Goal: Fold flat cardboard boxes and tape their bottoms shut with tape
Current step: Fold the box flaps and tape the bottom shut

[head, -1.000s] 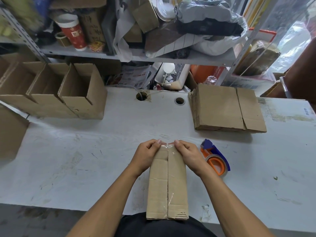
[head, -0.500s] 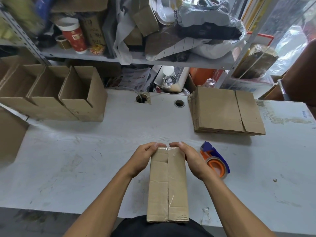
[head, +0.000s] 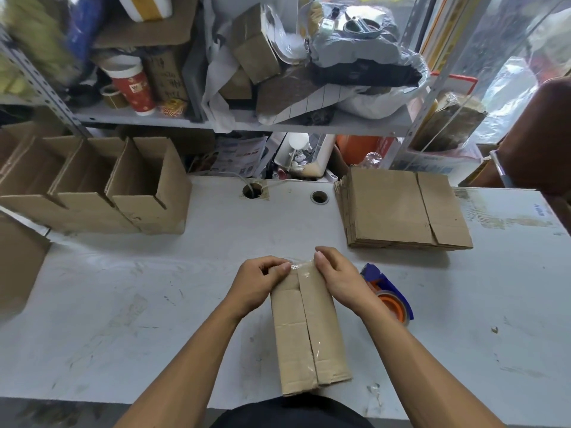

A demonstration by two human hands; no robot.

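Note:
A folded cardboard box (head: 309,335) stands bottom up on the white table (head: 154,304) right in front of me, its two flaps meeting along a seam covered by clear tape. My left hand (head: 256,282) grips the box's far left corner with curled fingers. My right hand (head: 338,276) grips the far right corner, its fingers bent over the far edge where the tape end (head: 301,267) wrinkles. An orange and blue tape dispenser (head: 391,296) lies on the table just right of my right wrist.
A stack of flat cardboard boxes (head: 404,208) lies at the back right. Three assembled open boxes (head: 102,186) stand in a row at the back left. Two round holes (head: 253,191) pierce the table's far edge. A cluttered metal shelf (head: 247,122) rises behind.
The box has turned slightly, its near end swinging right. Both hands stay at its far end, with the fingers now curled further over the taped edge.

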